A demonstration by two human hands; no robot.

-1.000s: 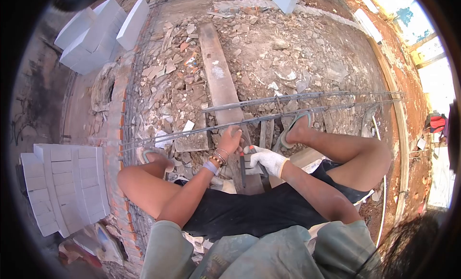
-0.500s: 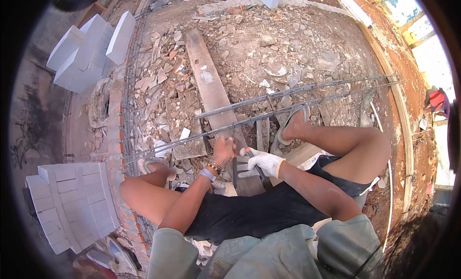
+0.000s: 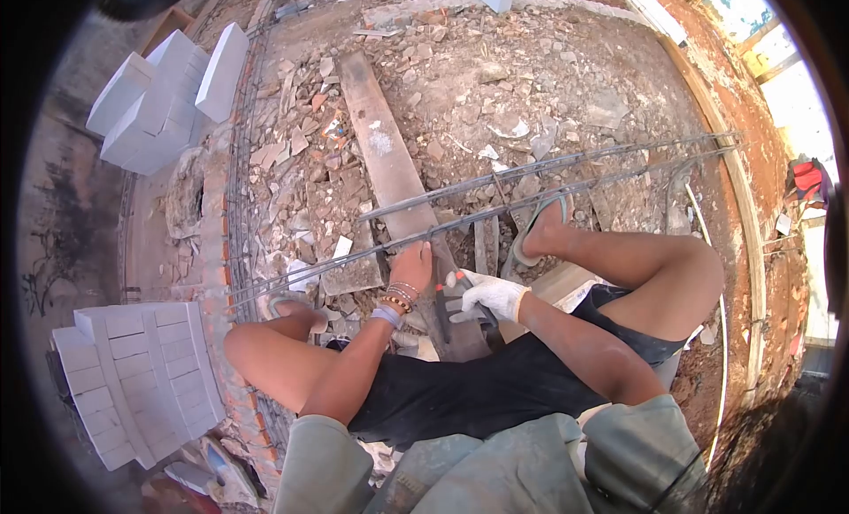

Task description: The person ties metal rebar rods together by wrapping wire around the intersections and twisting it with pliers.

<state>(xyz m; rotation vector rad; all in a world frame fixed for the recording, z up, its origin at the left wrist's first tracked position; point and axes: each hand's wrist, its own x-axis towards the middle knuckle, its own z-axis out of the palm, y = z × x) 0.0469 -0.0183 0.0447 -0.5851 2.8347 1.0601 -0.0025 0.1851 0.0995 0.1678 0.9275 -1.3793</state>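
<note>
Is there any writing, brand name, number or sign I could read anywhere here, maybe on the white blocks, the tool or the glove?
None can be read.
White blocks: plain faces, no print.
Wooden plank: only pale smears, no letters.
Glove on the right hand: no logo visible.
Tool with red-and-dark handles: too small to show any brand.
Scraps among the rubble: coloured, but too blurred to read.

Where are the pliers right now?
In the head view, the pliers sit centre frame in the gloved right hand, beside the bare left hand at the rebar.
</note>
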